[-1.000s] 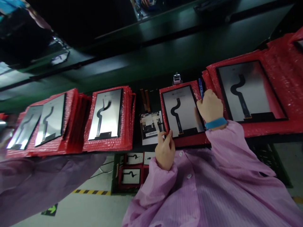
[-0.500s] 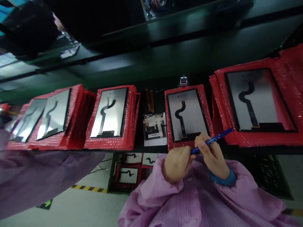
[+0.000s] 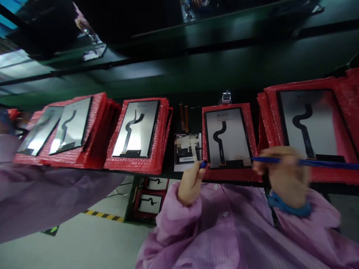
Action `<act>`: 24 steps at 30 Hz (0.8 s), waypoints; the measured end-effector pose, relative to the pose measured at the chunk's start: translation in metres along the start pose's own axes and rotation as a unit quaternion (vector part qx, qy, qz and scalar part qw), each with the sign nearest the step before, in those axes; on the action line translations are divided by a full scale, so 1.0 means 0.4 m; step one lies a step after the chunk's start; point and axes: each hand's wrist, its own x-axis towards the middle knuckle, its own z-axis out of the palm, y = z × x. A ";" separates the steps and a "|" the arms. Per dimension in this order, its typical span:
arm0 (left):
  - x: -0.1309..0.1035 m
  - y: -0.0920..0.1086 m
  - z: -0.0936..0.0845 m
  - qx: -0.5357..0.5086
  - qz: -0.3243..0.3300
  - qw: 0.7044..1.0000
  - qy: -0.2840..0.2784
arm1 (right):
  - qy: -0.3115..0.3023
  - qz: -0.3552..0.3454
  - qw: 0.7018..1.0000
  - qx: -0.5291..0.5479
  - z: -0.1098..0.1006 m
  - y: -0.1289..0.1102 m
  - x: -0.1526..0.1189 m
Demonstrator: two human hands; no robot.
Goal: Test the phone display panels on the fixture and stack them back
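Observation:
My left hand is closed round a blue pen cap, just off the lower left corner of an LCD panel. My right hand, smeared by motion, grips a blue marker pen lying nearly level in it, with its thin tip close to that panel's lower right corner. The panel lies silver side up on red bubble wrap, a black S-shaped flex cable on its back. Left of it sits a small printed picture of a circuit board.
More panels lie on stacked red bubble bags, one stack at right and others at left. A small metal counter and two orange flex strips lie behind. A co-worker's purple sleeve reaches in at left. Below, a crate holds panels.
My hands have drawn apart, and the pen and its cap are now separate. The right hand swung right with the pen; the left moved left with the cap. The view shifted slightly.

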 end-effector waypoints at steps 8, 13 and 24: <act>0.073 -0.066 0.125 0.123 0.087 0.987 0.050 | -0.099 -0.047 0.989 -0.101 0.104 0.115 0.028; 0.063 -0.074 0.125 0.175 0.084 0.978 0.070 | -0.124 -0.077 0.978 -0.151 0.104 0.119 0.028; 0.064 -0.078 0.128 0.194 0.075 0.976 0.067 | -0.143 -0.090 0.971 -0.166 0.112 0.125 0.027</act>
